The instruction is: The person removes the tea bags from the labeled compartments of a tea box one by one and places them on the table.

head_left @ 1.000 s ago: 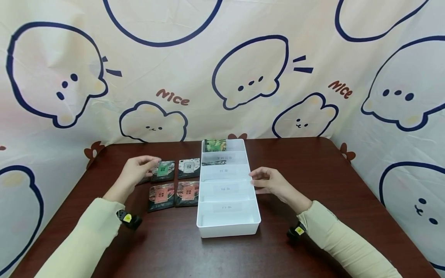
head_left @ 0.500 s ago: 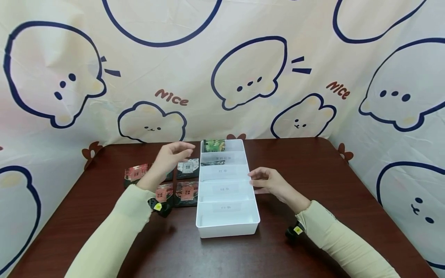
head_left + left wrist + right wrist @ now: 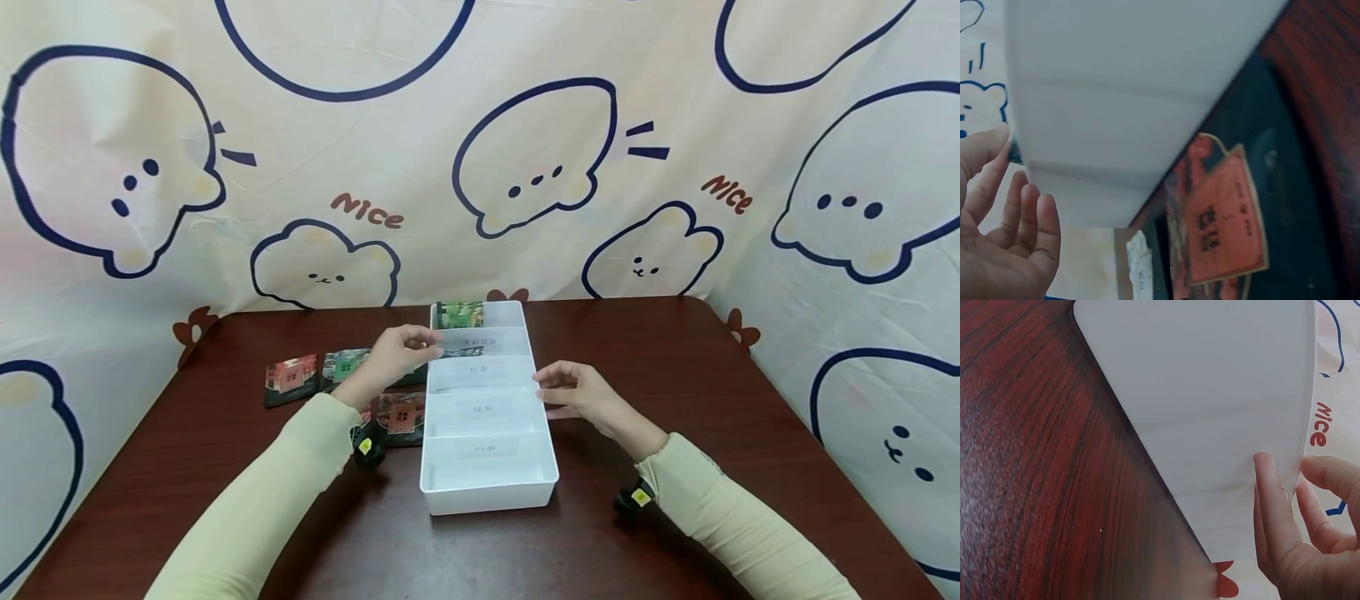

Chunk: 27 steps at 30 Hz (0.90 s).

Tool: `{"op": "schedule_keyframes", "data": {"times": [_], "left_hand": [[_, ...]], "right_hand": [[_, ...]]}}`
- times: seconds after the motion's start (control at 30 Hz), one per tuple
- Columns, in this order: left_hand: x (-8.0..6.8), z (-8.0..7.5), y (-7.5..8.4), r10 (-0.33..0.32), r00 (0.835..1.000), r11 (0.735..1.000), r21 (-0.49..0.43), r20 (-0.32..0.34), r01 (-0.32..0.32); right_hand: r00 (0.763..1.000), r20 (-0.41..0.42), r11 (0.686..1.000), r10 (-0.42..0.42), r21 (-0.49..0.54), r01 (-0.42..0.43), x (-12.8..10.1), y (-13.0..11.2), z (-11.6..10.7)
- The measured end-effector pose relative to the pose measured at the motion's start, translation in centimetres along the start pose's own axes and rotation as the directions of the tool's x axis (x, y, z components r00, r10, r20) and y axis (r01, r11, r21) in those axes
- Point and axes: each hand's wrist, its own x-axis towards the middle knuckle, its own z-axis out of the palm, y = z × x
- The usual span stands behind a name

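Since labelled compartments ran front to back: white divided tray (image 3: 491,492) set lengthwise at mid-table, one paper label per section, presumably so each sachet type gets its own slot.
Left hand (image 3: 397,354): raised just beside the tray's left wall near the second compartment from the back; fingers bent towards the thumb in the head view, loosely spread in the left wrist view (image 3: 997,231); nothing seen between them, so judged empty and relaxed rather than gripping.
Right hand (image 3: 581,396): resting against the tray's right wall about midway along; fingertips (image 3: 1269,487) laid straight on the white plastic, thumb apart, no clasp; likely steadying the tray against sliding.
Green sachet in tray (image 3: 459,314): lying in the rearmost compartment, left half; only item seen inside.
Loose sachets: red sachet (image 3: 291,377) farthest left on the table, green sachet (image 3: 343,365) next to it, both flat and face up; dark sachet with red label (image 3: 401,414) touching the tray's left wall, also seen close in the left wrist view (image 3: 1225,219); others partly hidden by the left forearm.
Layout note: sachets kept flat beside the tray, within easy reach of the left hand.
Table (image 3: 675,358): dark wood grain.
Backdrop (image 3: 540,167): cartoon-print cloth behind.
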Motion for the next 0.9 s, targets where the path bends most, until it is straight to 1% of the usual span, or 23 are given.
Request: {"op": "schedule_keyframes", "data": {"times": [0.13, 0.43, 0.6, 0.77, 0.9], "left_hand": [[0.08, 0.11, -0.14, -0.009, 1.0, 1.0, 0.02, 0.004, 0.008], [0.44, 0.55, -0.12, -0.003, 1.0, 0.997, 0.077, 0.002, 0.003], [0.59, 0.69, 0.0, 0.0, 1.0, 0.995, 0.102, -0.009, 0.001], [0.54, 0.66, 0.11, 0.001, 0.999, 0.992, 0.128, -0.037, 0.004], [0.46, 0.63, 0.08, 0.008, 0.999, 0.99, 0.141, -0.053, 0.0]], "right_hand": [[1.0, -0.004, 1.0, 0.001, -0.008, -0.001, -0.01, 0.0, 0.01], [1.0, -0.005, 1.0, 0.0, -0.008, 0.0, 0.01, 0.09, -0.02], [1.0, -0.004, 1.0, 0.0, 0.0, 0.0, 0.0, 0.15, -0.07], [1.0, -0.003, 1.0, -0.001, 0.011, 0.001, 0.0, 0.12, -0.07], [1.0, -0.004, 1.0, 0.0, 0.001, 0.0, 0.0, 0.08, -0.06]]}}
